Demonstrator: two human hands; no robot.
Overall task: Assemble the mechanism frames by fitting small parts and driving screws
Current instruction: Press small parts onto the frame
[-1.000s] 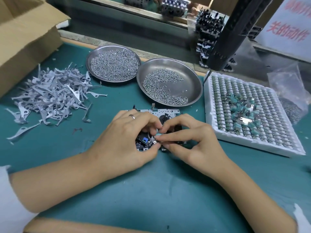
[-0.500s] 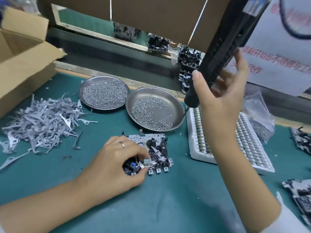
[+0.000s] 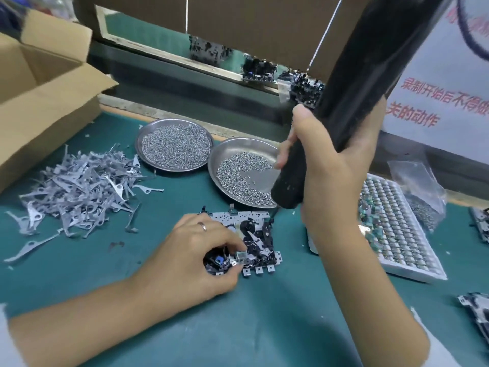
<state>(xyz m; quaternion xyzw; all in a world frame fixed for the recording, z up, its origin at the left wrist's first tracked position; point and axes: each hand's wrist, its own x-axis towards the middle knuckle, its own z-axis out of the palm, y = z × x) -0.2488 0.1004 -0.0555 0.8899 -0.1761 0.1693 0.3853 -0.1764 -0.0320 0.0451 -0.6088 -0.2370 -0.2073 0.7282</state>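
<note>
Mechanism frame (image 3: pixel 247 241) lies flat on the green surface (image 3: pixel 264 327) in front of you, near its middle, with three small square tabs along its near edge. Your left hand (image 3: pixel 190 258) rests over the frame's left end, a ring on one finger, and its grip is closed on that end: thumb at the near edge, fingertips curled down onto the small parts on top. Your right hand (image 3: pixel 333 165) is raised above the frame's far right corner, its grip wrapped tight around the black electric screwdriver (image 3: pixel 344 107), which slants up and away to the right; the bit points down at that corner, though you cannot tell whether it touches. To the right of your right forearm sits a white tray (image 3: pixel 407 247) filled with rows of small parts, some green ones loose on top, and a clear plastic bag (image 3: pixel 420 186) lies at its far side. More frames (image 3: pixel 476 311) show at the right edge. On the left, a heap of grey metal levers (image 3: pixel 79 186) spreads over the surface. Beyond the frame stand two round steel dishes of screws, just beside each other: the right dish (image 3: pixel 243 172) partly filled, the left dish (image 3: pixel 174 148) nearly covered. Farther left an open cardboard box (image 3: pixel 47 102) stands, and at the back right hangs a white sign (image 3: pixel 436 102) with red lettering.
</note>
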